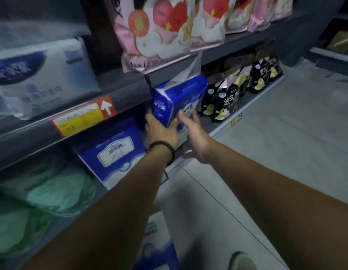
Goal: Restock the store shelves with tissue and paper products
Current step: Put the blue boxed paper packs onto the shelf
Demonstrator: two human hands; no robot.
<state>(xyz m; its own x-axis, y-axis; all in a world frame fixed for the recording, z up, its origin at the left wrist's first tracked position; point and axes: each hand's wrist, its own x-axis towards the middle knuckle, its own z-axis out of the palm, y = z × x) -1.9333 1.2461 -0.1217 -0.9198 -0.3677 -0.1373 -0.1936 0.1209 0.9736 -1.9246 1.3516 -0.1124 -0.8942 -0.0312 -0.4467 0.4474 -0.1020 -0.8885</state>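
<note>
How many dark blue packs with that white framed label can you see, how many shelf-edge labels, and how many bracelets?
Dark blue packs: 2, held pack and shelved pack
Shelf-edge labels: 2, yellow-and-red label and orange tag
Bracelet: 1
Total: 5

A yellow price label adjoins a red arrow tag; grey floor tiles lie beyond.

Blue tissue pack between left hand and right hand
</note>
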